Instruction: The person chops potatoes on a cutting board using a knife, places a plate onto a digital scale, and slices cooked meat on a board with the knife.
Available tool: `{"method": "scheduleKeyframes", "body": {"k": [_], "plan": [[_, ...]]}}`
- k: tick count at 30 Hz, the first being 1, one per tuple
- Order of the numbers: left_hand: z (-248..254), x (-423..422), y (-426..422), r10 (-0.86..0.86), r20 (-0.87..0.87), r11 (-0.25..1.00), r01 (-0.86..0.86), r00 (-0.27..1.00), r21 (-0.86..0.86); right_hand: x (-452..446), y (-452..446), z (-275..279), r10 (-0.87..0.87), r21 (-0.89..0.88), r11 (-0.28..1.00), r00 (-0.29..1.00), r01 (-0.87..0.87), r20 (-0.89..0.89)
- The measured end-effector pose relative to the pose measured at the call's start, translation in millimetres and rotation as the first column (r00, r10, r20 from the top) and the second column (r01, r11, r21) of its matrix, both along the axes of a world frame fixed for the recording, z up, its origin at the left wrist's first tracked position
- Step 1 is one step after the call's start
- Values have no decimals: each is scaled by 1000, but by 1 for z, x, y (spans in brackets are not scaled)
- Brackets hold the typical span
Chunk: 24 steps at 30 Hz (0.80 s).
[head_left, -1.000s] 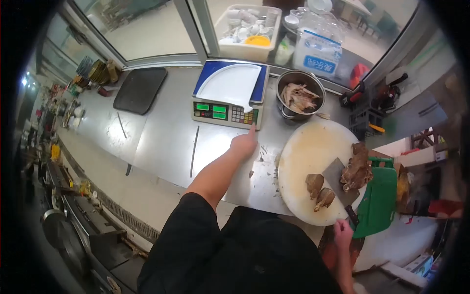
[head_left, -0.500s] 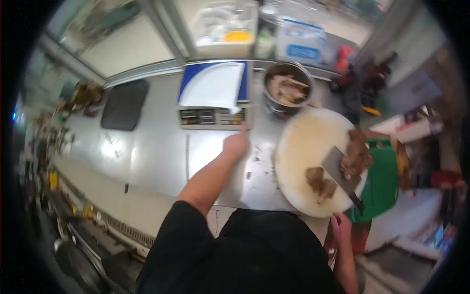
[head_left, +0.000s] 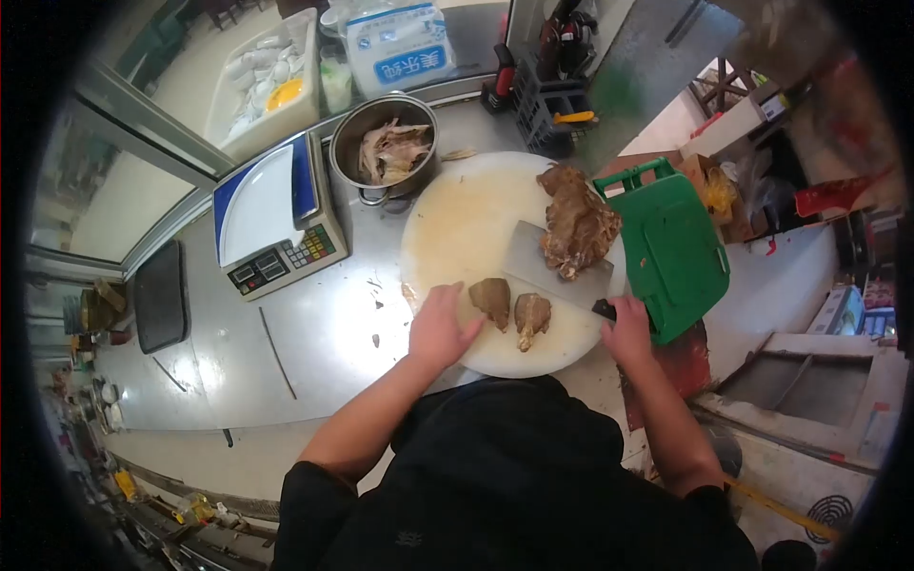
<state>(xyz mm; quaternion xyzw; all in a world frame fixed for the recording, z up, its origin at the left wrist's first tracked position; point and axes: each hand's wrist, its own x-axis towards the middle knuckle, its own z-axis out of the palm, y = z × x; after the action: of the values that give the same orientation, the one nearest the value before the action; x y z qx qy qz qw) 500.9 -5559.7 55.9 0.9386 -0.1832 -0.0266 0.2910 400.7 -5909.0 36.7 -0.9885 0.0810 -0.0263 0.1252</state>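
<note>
My left hand (head_left: 440, 326) is at the near left edge of the round white cutting board (head_left: 457, 214), thumb and fingers apart. Just right of its fingertips lies a brown chunk of cooked meat (head_left: 491, 301), with a smaller piece (head_left: 532, 316) beside it. My right hand (head_left: 628, 331) is at the board's right edge, its fingers closed at the end of the black handle of a cleaver (head_left: 539, 259). The cleaver's broad blade lies flat on the board, partly hidden under a large brown piece of cooked meat (head_left: 579, 228).
Behind the board stands a metal pot (head_left: 345, 143) with pale meat inside. A digital scale (head_left: 286, 266) carrying a white tray is left of it. A green lidded bin (head_left: 671, 252) adjoins the board's right side. A dark tray (head_left: 160, 295) lies far left.
My view has turned right. My left hand has left the scale's keypad for the board beside the meat. My right hand has come up from below the board's edge to the cleaver handle.
</note>
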Motion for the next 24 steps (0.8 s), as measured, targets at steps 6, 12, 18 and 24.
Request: {"method": "scheduleKeyframes", "body": {"k": [6, 12, 18, 24], "plan": [[21, 14, -61, 56, -318, 982, 6, 946, 190, 22, -2, 2, -8, 157, 987, 979, 41, -205], [6, 23, -44, 60, -207, 976, -14, 977, 218, 7, 19, 25, -35, 367, 916, 945, 160, -324], [10, 75, -13, 128, -241, 981, -88, 962, 172, -12, 16, 87, -1, 497, 823, 874, 276, -485], [5, 100, -36, 55, 416, 986, -116, 908, 122, -43, 5, 76, 52, 654, 721, 922, 231, -383]]}}
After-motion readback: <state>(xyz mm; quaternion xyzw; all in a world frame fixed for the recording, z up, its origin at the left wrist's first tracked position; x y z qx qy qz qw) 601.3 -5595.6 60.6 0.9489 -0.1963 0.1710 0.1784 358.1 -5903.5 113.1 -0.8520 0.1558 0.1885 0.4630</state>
